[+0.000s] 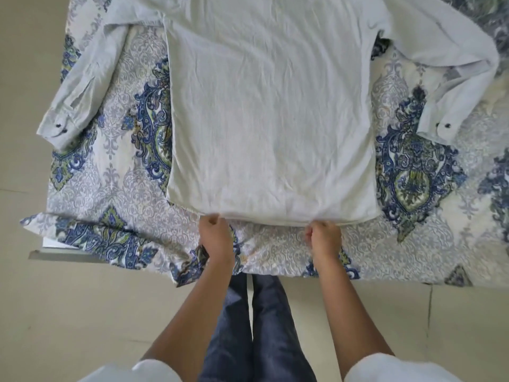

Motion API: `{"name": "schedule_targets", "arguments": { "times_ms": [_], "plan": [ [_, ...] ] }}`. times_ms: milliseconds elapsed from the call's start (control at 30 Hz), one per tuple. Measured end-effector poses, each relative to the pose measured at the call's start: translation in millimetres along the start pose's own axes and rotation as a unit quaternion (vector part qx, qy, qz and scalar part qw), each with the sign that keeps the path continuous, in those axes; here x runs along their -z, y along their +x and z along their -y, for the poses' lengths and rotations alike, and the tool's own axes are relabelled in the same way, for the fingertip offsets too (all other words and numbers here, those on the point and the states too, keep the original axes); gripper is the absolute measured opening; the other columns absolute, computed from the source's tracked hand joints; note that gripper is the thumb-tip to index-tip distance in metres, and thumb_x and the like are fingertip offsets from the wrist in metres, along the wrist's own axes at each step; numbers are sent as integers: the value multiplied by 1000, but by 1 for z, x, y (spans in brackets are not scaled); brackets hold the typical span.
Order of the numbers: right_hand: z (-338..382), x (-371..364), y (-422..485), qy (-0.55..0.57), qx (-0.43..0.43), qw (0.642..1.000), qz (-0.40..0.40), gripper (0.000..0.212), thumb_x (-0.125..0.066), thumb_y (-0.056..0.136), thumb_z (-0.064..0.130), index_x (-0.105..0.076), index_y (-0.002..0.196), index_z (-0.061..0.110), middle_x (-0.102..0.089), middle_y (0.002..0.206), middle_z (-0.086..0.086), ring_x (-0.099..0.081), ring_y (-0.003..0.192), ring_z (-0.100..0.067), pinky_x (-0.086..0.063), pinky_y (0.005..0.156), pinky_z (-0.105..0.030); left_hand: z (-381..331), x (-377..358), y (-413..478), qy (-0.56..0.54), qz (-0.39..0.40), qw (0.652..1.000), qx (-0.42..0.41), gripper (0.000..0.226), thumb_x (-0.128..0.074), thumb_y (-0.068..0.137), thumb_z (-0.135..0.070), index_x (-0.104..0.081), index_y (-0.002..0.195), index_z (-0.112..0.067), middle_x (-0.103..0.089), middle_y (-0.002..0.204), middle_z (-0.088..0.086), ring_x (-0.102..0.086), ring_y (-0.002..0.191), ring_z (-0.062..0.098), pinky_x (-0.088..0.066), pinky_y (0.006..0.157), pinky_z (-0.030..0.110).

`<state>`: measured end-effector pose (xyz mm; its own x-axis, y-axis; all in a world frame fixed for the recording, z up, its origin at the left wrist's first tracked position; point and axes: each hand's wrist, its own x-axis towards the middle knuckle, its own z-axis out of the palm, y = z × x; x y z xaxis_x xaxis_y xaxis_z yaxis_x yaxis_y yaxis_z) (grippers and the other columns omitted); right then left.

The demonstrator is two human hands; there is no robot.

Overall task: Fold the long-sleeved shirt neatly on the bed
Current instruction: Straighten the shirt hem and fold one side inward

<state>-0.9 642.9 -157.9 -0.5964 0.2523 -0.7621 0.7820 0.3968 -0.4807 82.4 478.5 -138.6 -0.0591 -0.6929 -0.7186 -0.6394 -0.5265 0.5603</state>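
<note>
Across the bed (413, 244) the shirt (270, 106) lies spread flat, its hem along the near edge. The left sleeve (80, 86) angles out toward the left edge, not folded in. At the hem the left hand (216, 235) pinches the cloth with curled fingers, and the right hand (325, 235), a little apart, grips it likewise. The right sleeve (462, 84) bends out toward the right edge. No fold shows, so I judge this the laying-out stage, with sleeves, sides and halving all left.
</note>
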Motion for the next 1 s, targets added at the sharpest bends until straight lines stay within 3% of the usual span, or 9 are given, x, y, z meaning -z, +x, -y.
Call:
{"name": "schedule_targets", "arguments": {
  "times_ms": [67, 133, 233, 300, 400, 500, 667, 867, 1000],
  "plan": [
    [-15, 9, 3, 106, -141, 983, 59, 26, -44, 92, 3, -51, 68, 7, -49, 56, -8, -43, 33, -12, -27, 38, -17, 7, -13, 2, -77, 92, 979, 162, 23, -32, 94, 7, -50, 96, -6, -46, 62, 4, -41, 51, 17, -37, 51, 25],
    [-25, 12, 6, 226, -199, 950, 84, 21, -37, 96, 0, -52, 81, 6, -53, 69, -10, -52, 44, -11, -40, 47, -25, 16, -24, 10, -121, 74, 961, 237, 28, -31, 97, 6, -52, 112, -5, -63, 73, 3, -60, 62, 19, -46, 58, 24],
    [-28, 11, 7, 365, -205, 904, 89, 25, -30, 96, -6, -52, 90, 5, -59, 86, -13, -60, 75, -20, -53, 65, -29, 24, -23, 11, -207, 23, 952, 225, 18, -41, 95, 4, -57, 88, 4, -65, 58, 8, -62, 50, 13, -49, 49, 19],
    [-29, 10, 5, 416, -191, 884, 93, 26, -33, 95, -7, -53, 85, 6, -63, 83, -12, -66, 70, -20, -56, 54, -23, 28, -18, 6, -229, 25, 952, 200, 17, -40, 94, 6, -57, 96, 3, -62, 71, 9, -61, 61, 14, -49, 48, 17],
    [-26, 6, 4, 452, -164, 871, 104, 24, -40, 92, -8, -56, 84, 8, -69, 76, -8, -67, 73, -19, -56, 54, -20, 29, -16, 4, -239, 55, 956, 161, 23, -40, 92, 7, -55, 109, 2, -63, 87, 10, -62, 73, 16, -52, 57, 17],
    [-20, 2, 6, 464, -163, 866, 87, 20, -42, 91, -6, -54, 82, 7, -62, 77, -9, -62, 68, -17, -51, 46, -18, 20, -20, 3, -279, 88, 940, 175, 22, -36, 92, 9, -55, 102, 1, -61, 91, 11, -61, 77, 18, -52, 62, 20],
    [-12, 0, 10, 440, -168, 871, 136, 22, -44, 90, 2, -49, 70, 11, -55, 45, 2, -42, 33, -5, -32, 37, -12, 7, -27, 4, -257, 123, 937, 200, 25, -35, 91, 11, -52, 81, -4, -57, 77, 11, -52, 60, 16, -39, 39, 17],
    [-3, 0, 8, 327, -153, 907, 217, 21, -50, 90, 8, -51, 69, 12, -58, 45, 2, -37, 33, -4, -32, 43, -17, 8, -26, 4, -164, 258, 938, 162, 14, -52, 88, 1, -58, 86, -11, -59, 65, 2, -51, 47, 6, -33, 38, 15],
    [0, -10, 6, 222, -154, 937, 221, 17, -57, 89, 11, -58, 73, 11, -59, 44, 2, -40, 33, -4, -35, 39, -15, 11, -36, 7, -100, 281, 942, 154, 11, -55, 89, -6, -58, 82, -13, -54, 63, 1, -48, 45, 5, -32, 39, 15]
  ]
}}
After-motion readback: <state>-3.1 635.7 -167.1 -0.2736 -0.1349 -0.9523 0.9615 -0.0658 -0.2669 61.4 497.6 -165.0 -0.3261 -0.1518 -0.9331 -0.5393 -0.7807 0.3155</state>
